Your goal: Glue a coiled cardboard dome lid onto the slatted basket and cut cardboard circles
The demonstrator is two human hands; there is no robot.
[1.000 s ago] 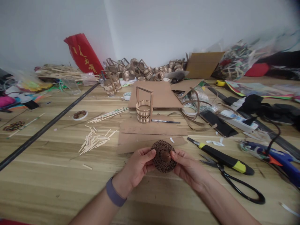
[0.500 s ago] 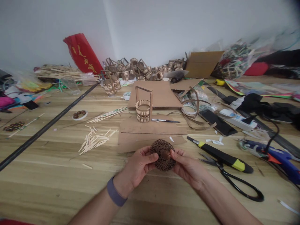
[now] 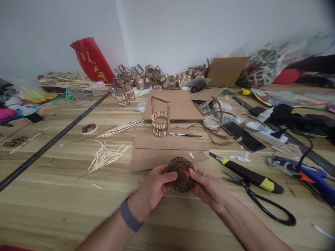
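Note:
A round brown coil of corrugated cardboard [image 3: 181, 163] is held above the table's near side, its ridged edges facing up. My left hand [image 3: 159, 180] grips its left rim, thumb on top. On the opposite side my right hand [image 3: 205, 184] pinches it, thumb and fingertip at a smooth brown piece [image 3: 184, 174] near the middle. The fingers beneath the coil are hidden. Beyond my hands, a small stick-sided bucket [image 3: 159, 124] with a tall brown handle stands upright on cardboard [image 3: 146, 153]. A pen [image 3: 185, 135] lies beside it.
To the right lie a yellow-black cutter [image 3: 251, 174], black scissors [image 3: 269, 207], a blue glue gun [image 3: 314, 181] and a phone [image 3: 243, 136]. Short wooden sticks [image 3: 104, 158] are heaped at left, near a white dish [image 3: 89, 129]. Several small buckets [image 3: 157, 75] are piled against the wall.
The coil has tilted slightly in my fingers, with both hands keeping their hold. Everything else on the table stays where it was.

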